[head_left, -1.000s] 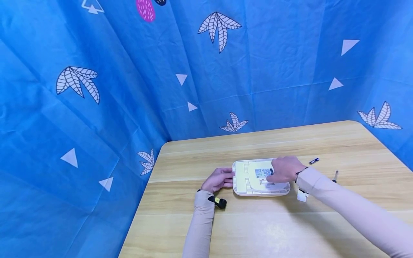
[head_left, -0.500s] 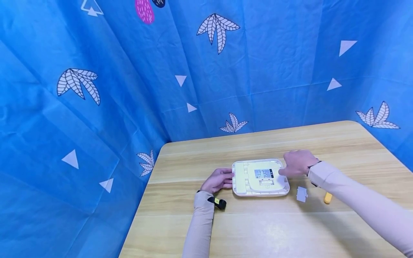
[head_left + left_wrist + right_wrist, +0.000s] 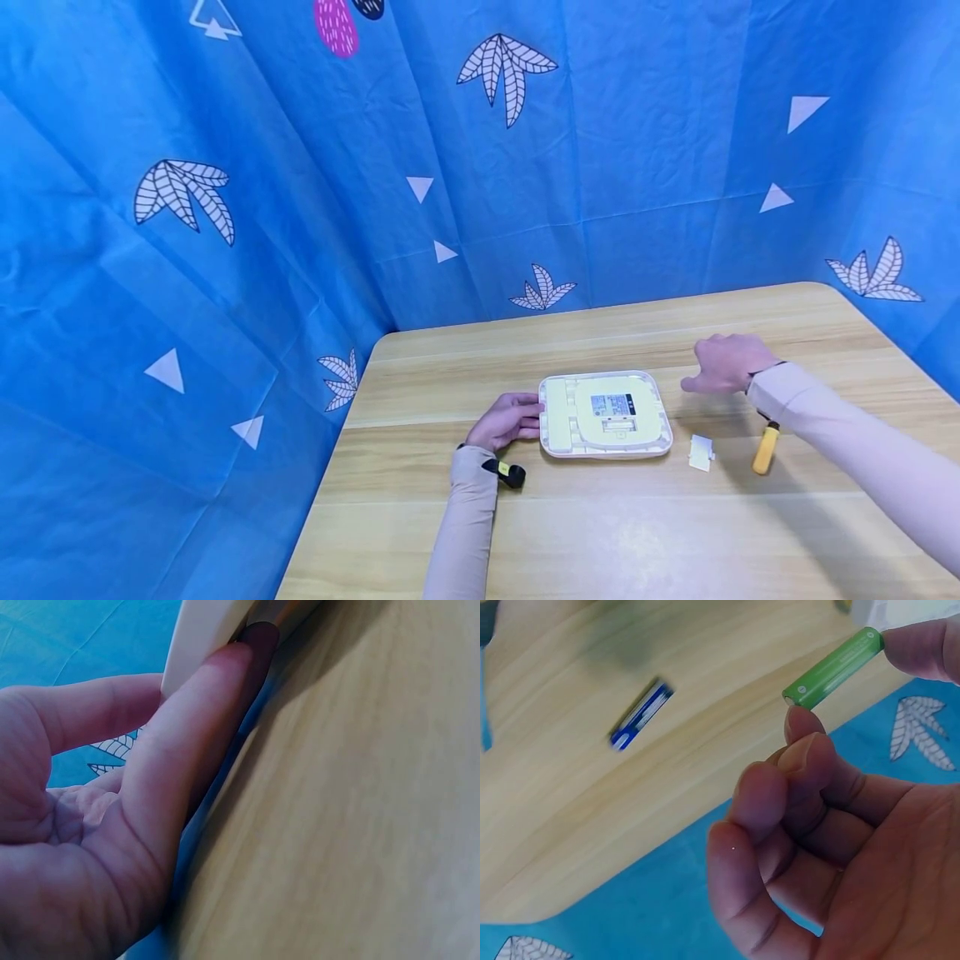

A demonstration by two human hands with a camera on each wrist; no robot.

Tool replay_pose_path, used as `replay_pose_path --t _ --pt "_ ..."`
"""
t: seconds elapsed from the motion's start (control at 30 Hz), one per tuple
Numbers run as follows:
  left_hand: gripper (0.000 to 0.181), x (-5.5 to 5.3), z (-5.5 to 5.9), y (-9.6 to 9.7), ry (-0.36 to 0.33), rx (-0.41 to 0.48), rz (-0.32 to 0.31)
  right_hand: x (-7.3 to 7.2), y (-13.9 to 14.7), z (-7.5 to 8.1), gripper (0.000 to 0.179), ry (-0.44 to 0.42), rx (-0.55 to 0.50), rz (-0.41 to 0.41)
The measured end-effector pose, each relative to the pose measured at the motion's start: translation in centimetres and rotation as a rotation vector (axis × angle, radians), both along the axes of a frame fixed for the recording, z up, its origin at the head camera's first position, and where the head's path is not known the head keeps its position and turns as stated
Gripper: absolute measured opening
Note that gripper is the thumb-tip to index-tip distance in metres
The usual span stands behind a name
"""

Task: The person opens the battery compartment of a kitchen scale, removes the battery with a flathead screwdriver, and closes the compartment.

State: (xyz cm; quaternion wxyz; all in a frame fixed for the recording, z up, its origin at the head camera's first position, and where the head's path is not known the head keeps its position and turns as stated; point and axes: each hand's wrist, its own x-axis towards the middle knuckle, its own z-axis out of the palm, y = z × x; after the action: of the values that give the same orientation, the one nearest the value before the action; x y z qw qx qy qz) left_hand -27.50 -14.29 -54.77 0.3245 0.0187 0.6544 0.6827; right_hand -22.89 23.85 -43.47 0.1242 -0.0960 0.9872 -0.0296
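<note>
The green battery (image 3: 834, 667), pinched by its two ends in the right hand (image 3: 727, 364) above the tabletop (image 3: 570, 533), right of the white plastic device (image 3: 606, 385), is probably light and rigid, its smooth sleeve apt to spin, so a hold round the barrel looks surer. The left hand (image 3: 504, 421) grips the device's left rim, a sensible place to steady that stiff-looking shell.

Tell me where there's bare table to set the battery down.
Bare table: the near stretch between left sleeve and right sleeve, and the strip between white device and curtain. Crowded: right of the device, where cover, screwdriver and blue battery lie near the right hand holding the green battery.
</note>
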Motion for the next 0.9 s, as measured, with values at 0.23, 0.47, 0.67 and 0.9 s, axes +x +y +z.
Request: replay_pose_path --t 0.23,0.47,0.67,0.9 --pt "0.049 0.0 0.0 0.0 -0.014 0.008 0.005 -0.1 2.4 -0.4 0.041 0.04 0.008 0.004" --pt "0.048 0.0 0.0 0.0 -0.003 -0.006 0.01 -0.4 4.4 -1.3 0.039 0.095 0.003 0.012" --pt "0.048 0.1 -0.1 0.0 -0.004 -0.006 0.009 -0.2 5.6 -2.5 0.042 0.164 0.008 0.036" --pt "0.048 -0.1 -0.2 0.0 -0.007 0.0 0.006 0.0 6.9 -3.7 0.046 0.22 -0.006 0.057"
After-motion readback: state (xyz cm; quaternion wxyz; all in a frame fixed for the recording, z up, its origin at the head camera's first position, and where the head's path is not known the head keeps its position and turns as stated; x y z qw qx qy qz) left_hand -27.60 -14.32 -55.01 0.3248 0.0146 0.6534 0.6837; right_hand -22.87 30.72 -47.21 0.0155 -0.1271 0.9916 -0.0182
